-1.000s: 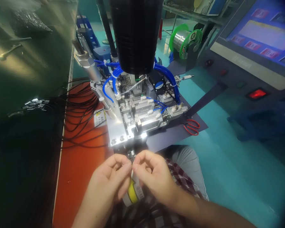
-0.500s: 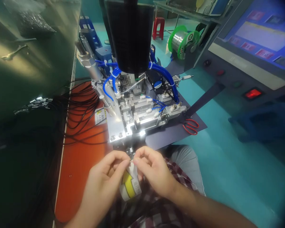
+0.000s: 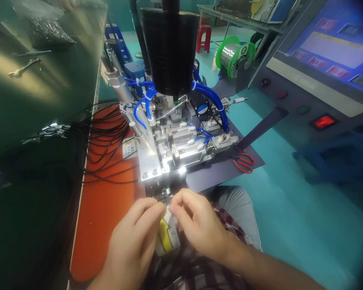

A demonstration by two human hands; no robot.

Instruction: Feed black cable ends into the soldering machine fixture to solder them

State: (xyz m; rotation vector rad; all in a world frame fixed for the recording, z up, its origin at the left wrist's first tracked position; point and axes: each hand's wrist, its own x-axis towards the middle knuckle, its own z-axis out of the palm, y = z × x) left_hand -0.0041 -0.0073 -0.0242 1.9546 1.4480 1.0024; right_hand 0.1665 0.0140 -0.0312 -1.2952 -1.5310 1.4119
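Close together in front of the machine (image 3: 187, 141), both hands are in a pinch. My left hand (image 3: 136, 229) has its thumb and index finger pressed together, the tips hiding what they hold. Just to the right, my right hand (image 3: 196, 221) pinches with thumb and index finger. A thin pale strand, perhaps a wire end, shows faintly between the fingertips; its kind is too small to tell. Below them is a white label with a yellow arrow (image 3: 165, 237). The machine's small front fixture (image 3: 166, 195) lies just beyond the fingertips.
Black cables (image 3: 105, 153) with metal ends cross from the dark table to the orange board (image 3: 105, 225). Red-handled pliers (image 3: 245, 163) lie right of the machine. A black nozzle (image 3: 172, 52) hangs above. A green wire spool (image 3: 234, 56) and a control screen (image 3: 335, 48) stand right.
The fingertips were almost touching, then drew slightly apart with a thin strand showing between them. My left hand has turned, its back now more upward. The view shifted a little.
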